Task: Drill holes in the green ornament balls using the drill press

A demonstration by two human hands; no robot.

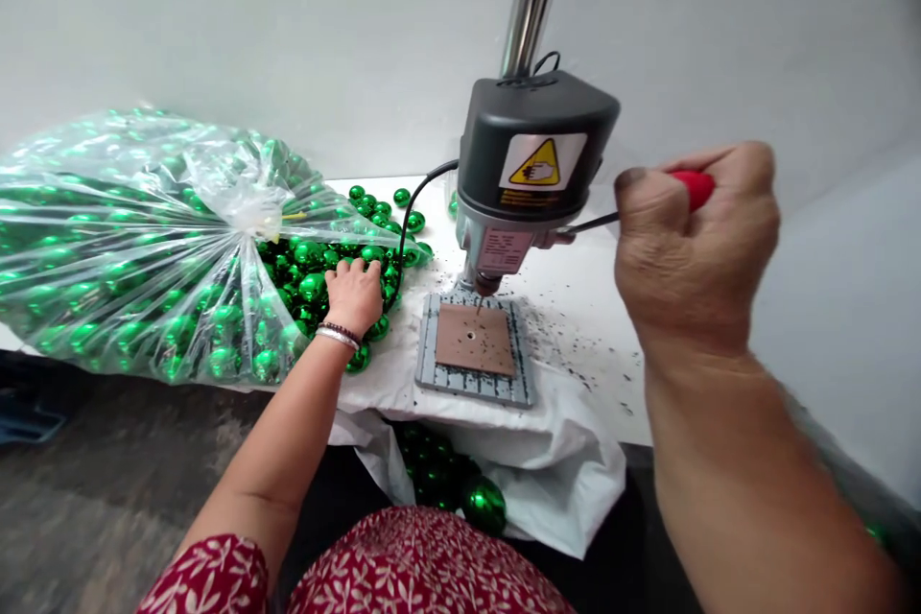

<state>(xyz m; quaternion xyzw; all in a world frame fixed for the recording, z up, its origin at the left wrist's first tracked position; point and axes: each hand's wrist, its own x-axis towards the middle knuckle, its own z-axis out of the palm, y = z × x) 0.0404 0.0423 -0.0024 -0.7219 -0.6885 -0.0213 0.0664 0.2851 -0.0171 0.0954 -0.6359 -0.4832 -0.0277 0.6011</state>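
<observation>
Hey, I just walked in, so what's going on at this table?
Someone is at a bench drill. Their right hand grips the red knob on its lever, while their left hand is among shiny green balls by a clear plastic bag full of them. The drill bit points down over a brown board, with dark scraps scattered around.
</observation>
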